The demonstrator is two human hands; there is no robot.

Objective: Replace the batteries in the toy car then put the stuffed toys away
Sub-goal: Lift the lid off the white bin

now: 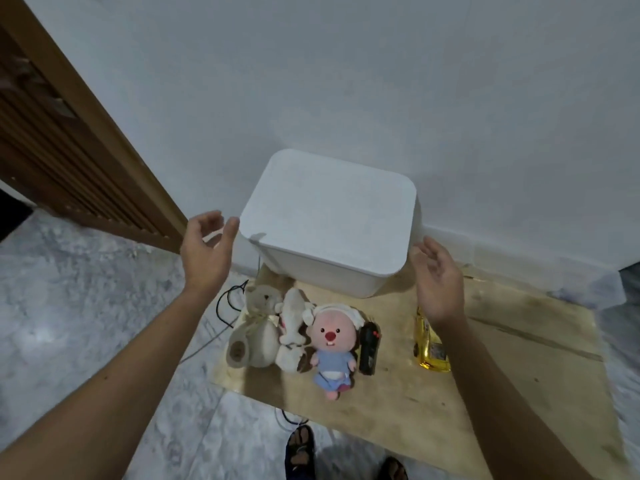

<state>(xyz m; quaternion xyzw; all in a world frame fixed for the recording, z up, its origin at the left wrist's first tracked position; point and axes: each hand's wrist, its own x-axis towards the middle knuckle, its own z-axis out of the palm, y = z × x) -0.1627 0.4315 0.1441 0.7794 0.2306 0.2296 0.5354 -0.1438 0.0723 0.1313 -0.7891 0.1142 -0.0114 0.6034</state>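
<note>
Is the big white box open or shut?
Shut. The white box has its lid sitting flat on top, so nothing inside shows. Both hands are beside it, not touching.

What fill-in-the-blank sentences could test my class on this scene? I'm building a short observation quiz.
1. The white box standing against the wall has its lid ____.
2. Both hands, left hand and right hand, are open and hold ____.
3. The pink-faced doll wears a dress of the colour ____.
4. The black remote lies between the pink-faced doll and the ____ toy car.

Missing words: on; nothing; blue; yellow
</note>
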